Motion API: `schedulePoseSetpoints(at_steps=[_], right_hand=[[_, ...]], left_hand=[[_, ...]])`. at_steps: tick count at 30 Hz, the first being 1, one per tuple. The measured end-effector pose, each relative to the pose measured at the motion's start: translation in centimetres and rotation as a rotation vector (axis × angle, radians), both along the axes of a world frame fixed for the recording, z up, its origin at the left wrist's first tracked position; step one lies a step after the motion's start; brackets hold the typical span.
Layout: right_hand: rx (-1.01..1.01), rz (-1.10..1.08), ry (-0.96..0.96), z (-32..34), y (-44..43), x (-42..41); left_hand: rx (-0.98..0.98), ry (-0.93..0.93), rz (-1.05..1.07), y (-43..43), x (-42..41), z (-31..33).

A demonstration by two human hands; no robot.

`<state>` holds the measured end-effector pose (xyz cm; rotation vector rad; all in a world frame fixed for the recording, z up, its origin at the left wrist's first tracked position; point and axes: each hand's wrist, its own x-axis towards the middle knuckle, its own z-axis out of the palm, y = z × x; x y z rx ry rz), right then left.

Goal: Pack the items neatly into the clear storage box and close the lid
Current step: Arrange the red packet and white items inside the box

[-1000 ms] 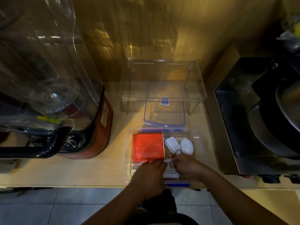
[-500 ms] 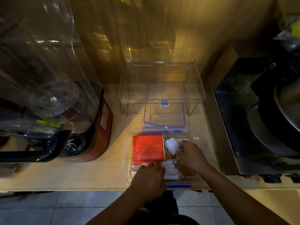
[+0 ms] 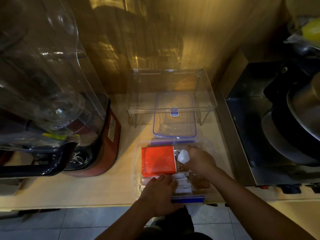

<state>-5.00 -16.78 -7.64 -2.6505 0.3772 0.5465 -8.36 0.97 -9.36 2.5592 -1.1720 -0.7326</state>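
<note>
The clear storage box with blue clips sits at the counter's front edge. Inside lie a red packet at the left, white sachets in the front middle and a brown patterned packet at the right. My left hand presses flat on the sachets at the box's near side. My right hand is inside the box, closed on a small white block. The clear lid with a blue rim lies just behind the box.
A clear acrylic riser shelf stands over the lid's far end against the wooden wall. A red-based blender with a large clear cover fills the left. A metal stove with a dark pan stands at the right.
My right hand moved from the box's near edge to its far right part, covering the white round item, and lifted the white block. My left hand shifted slightly on the sachets.
</note>
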Motion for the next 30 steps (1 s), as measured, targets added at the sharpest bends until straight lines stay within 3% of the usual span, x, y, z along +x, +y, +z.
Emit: schedulePoseSetpoints(at_steps=[3, 5, 8, 12, 16, 18, 30], right_hand=[[-0.059, 0.207, 0.126, 1.7, -1.4, -1.1], [-0.066, 0.338, 0.186, 2.3, -1.9, -1.9], [0.056, 0.425, 0.303, 2.3, -2.0, -2.9], [0.112, 0.398, 0.404, 1.9, -1.7, -3.2], [-0.224, 0.358, 0.194, 0.7, -1.2, -3.0], [-0.279, 0.339, 0.152, -0.2, -0.9, -3.1], [-0.276, 0.392, 0.303, -1.1, -1.1, -1.6]], left_hand=[[-0.207, 0.166, 0.0, 0.2, 0.3, 1.1], [-0.325, 0.232, 0.116, 0.2, 0.4, 1.7], [-0.405, 0.078, 0.168, -0.1, 0.5, 1.6], [-0.324, -0.015, 0.051, -1.0, 0.8, 0.6], [-0.266, 0.086, 0.041, -1.6, 0.7, -0.1], [-0.228, 0.121, 0.01, -1.7, 0.8, -0.2], [-0.186, 0.174, 0.052, -1.8, 0.8, 0.4]])
